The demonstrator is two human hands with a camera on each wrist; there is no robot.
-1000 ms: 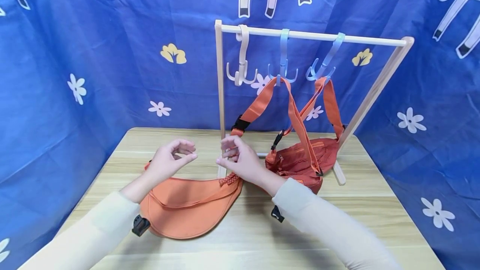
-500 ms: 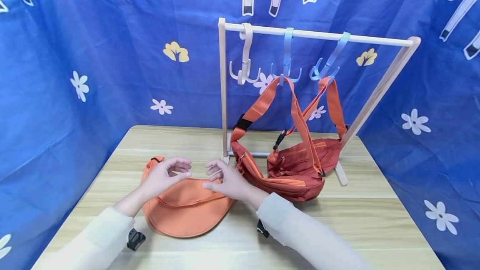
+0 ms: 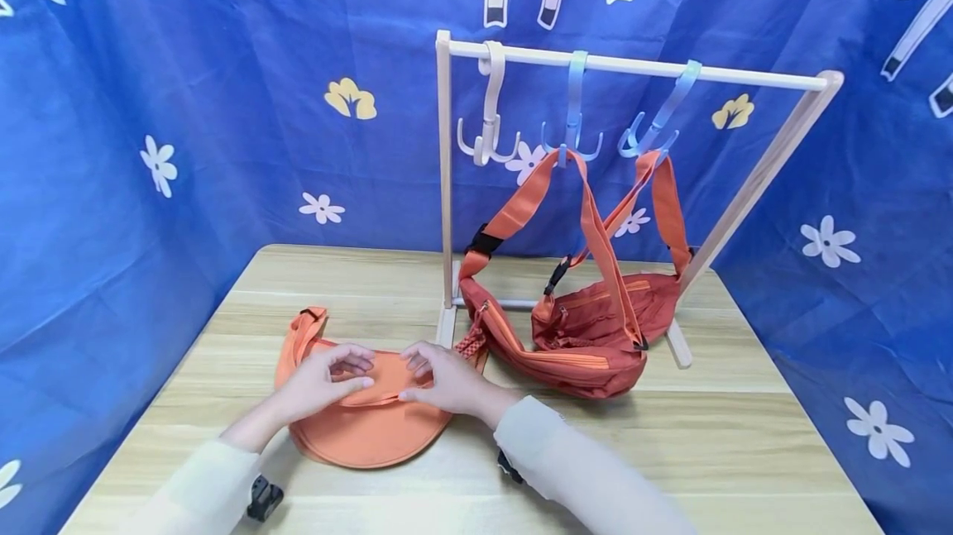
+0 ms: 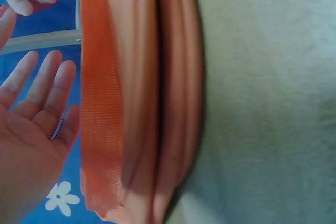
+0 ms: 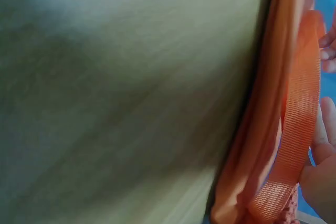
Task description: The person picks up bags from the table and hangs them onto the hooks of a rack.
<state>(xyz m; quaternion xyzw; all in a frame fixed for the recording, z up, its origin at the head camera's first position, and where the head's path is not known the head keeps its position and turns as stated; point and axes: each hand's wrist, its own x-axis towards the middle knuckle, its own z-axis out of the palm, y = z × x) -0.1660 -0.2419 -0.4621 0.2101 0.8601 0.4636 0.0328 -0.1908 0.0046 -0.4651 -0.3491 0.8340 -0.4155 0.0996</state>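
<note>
A flat crescent-shaped orange bag (image 3: 368, 440) lies on the table, its strap (image 5: 302, 108) running across its front and looping up at the far left. My left hand (image 3: 316, 382) is over the bag's left part, fingers loosely bent with nothing between them. Over the right part is my right hand (image 3: 454, 382), in a similar pose, its thumb overlapping the strap in the head view. The hands face each other, a small gap between their fingertips. In the left wrist view, the left palm and spread fingers (image 4: 39, 98) show behind the strap.
Right of the bag stands a wooden rack (image 3: 447, 188) with a white hook (image 3: 489, 117) and two blue hooks (image 3: 573, 105). Two red waist bags (image 3: 573, 365) hang from the blue hooks by orange straps, reaching down to the table (image 3: 707, 452). A blue patterned curtain (image 3: 223, 64) surrounds it.
Both hands have come down and toward the orange bag, the right one also moving left, away from the red waist bags. The head view has shifted slightly.
</note>
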